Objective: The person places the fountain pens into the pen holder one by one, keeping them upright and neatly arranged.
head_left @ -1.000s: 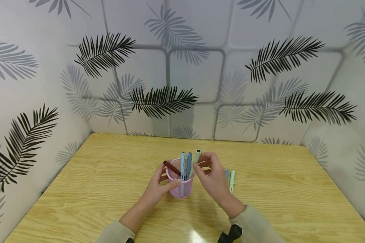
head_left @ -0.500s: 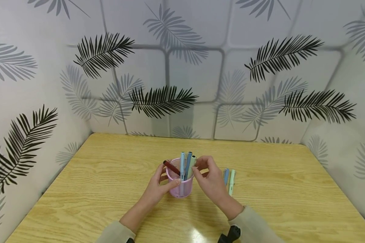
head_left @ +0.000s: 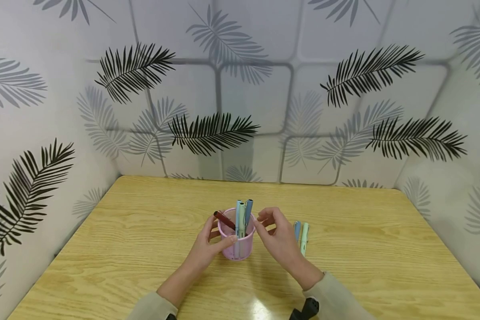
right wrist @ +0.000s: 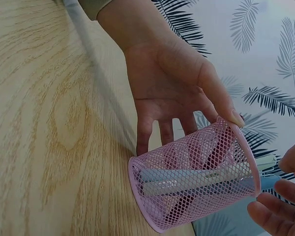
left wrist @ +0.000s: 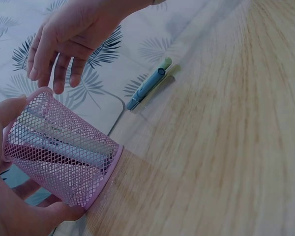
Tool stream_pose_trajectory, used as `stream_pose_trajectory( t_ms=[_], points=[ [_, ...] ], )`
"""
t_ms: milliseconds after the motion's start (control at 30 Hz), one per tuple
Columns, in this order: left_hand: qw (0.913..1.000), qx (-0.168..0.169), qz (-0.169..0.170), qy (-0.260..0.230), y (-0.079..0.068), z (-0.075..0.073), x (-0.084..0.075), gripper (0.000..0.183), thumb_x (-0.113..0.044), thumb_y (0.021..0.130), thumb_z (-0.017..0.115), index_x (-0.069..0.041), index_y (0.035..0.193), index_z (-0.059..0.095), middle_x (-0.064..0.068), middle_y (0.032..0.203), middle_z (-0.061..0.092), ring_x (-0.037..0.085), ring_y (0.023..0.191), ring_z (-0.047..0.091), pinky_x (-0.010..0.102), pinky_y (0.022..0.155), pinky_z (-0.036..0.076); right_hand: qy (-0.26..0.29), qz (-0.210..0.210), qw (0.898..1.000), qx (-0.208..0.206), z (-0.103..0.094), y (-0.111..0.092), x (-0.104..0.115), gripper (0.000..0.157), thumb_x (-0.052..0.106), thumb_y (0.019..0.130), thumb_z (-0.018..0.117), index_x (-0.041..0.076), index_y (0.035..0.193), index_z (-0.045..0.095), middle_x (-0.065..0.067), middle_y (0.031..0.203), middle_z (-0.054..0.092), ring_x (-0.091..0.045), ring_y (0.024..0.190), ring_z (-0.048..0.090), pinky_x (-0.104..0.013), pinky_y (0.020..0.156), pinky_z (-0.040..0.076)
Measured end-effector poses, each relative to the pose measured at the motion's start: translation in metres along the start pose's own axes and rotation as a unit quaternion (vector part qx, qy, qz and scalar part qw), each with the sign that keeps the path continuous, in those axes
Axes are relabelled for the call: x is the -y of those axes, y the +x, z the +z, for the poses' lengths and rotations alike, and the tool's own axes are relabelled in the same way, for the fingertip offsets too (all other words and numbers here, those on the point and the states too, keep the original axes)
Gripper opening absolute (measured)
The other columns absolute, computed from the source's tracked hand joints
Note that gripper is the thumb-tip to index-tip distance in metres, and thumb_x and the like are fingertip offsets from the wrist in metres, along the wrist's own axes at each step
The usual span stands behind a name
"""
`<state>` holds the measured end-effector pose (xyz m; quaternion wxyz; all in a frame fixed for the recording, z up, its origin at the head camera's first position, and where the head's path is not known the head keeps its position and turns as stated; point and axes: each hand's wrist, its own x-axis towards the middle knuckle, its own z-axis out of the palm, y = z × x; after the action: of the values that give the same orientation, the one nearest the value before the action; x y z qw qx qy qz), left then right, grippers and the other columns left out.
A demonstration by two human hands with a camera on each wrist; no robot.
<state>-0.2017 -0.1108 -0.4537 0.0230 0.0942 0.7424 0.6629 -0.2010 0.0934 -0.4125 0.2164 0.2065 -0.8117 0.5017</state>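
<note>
My left hand [head_left: 207, 248] grips a pink mesh pen holder [head_left: 245, 248] standing on the table, thumb at its near side and fingers round the back. Inside lean a dark red pen [head_left: 225, 220], a light blue pen [head_left: 238, 211], a darker blue pen [head_left: 249, 210] and a light green pen [head_left: 242, 218]. Close beside the right rim is my right hand [head_left: 279, 240], fingers loosely bent and holding nothing. In the left wrist view, this right hand [left wrist: 71, 37] hovers over the mouth of the holder. The right wrist view shows the pens' lower ends through the mesh [right wrist: 196, 177].
To the right, behind my right hand, a blue pen [head_left: 297, 230] and a light green pen [head_left: 304, 239] lie side by side on the wooden table [head_left: 364, 258]. A leaf-patterned wall covering [head_left: 256, 160] rises along the table's back edge and sides.
The light green pen has gone from my right fingers into the holder, tipping leftward to rest by the light blue pen. My right hand has let go and lowered slightly; the left stays put.
</note>
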Motion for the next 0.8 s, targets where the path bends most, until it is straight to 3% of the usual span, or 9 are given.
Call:
stream_pose_trajectory(
  t_ms=[433,600,800],
  points=[
    [1.0,0.0,0.005,0.005,-0.001,0.0,-0.001,0.075,-0.031,0.083,0.07,-0.026,0.145,0.029,0.01,0.137,0.04,0.033,0.119,0.044,0.048,0.09,0.044,-0.014,0.002,1.0,0.011,-0.006,-0.003,-0.007,0.02,0.004,0.085,0.066,0.006,0.103,0.057,-0.004,0.093,0.061,-0.015,0.077,0.06,-0.026,0.057,0.049],
    [1.0,0.0,0.006,0.003,-0.001,0.0,-0.001,0.072,-0.031,0.082,0.07,-0.032,0.143,0.031,0.009,0.137,0.041,0.033,0.119,0.044,0.048,0.09,0.043,-0.017,0.018,1.0,0.016,-0.01,-0.003,-0.008,0.019,0.004,0.085,0.065,0.006,0.103,0.057,-0.004,0.093,0.061,-0.015,0.077,0.059,-0.027,0.058,0.049],
    [1.0,0.002,0.006,-0.004,-0.002,0.0,-0.002,0.073,-0.031,0.083,0.07,-0.03,0.144,0.03,0.009,0.136,0.04,0.033,0.12,0.044,0.048,0.09,0.043,-0.022,0.035,0.999,0.017,-0.015,-0.004,-0.012,0.018,0.004,0.085,0.065,0.008,0.102,0.058,-0.006,0.093,0.063,-0.015,0.078,0.059,-0.028,0.059,0.05]
  ],
)
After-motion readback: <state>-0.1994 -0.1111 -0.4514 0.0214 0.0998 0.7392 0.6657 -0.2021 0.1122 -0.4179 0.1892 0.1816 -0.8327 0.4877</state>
